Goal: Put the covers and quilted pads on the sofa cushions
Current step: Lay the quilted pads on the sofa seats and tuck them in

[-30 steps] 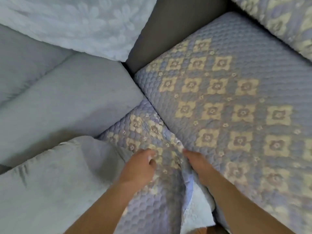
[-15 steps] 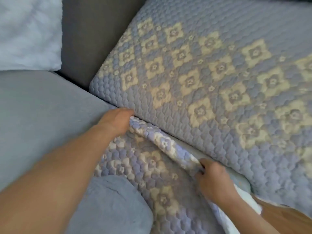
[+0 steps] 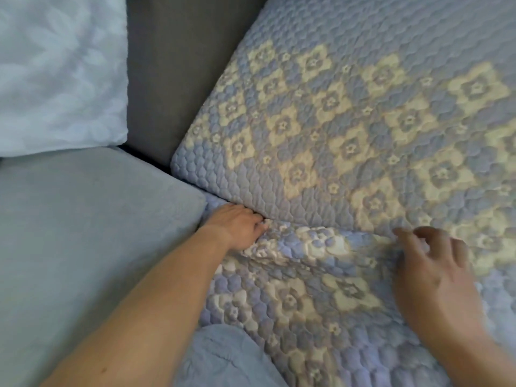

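A large sofa cushion (image 3: 363, 121) wears a blue quilted cover with cream flower squares. In front of it lies a second quilted pad (image 3: 307, 300) of the same pattern, its far edge folded into a thick roll (image 3: 318, 247) along the cushion's side. My left hand (image 3: 237, 227) is at the roll's left end, fingers curled into the crease between roll and cushion, holding the fold. My right hand (image 3: 435, 275) is blurred, with spread, loosely bent fingers over the roll's right end, holding nothing.
A plain grey-blue seat cushion (image 3: 83, 233) lies at the left, touching the pad. A white textured pillow (image 3: 55, 71) leans at the top left against the dark grey sofa back (image 3: 173, 65). Another grey-blue cushion corner (image 3: 223, 358) pokes in at the bottom.
My right hand has let go of the rolled edge and moved right, fingers now spread. My left hand has stayed at the roll's left end, pushed deeper into the crease.
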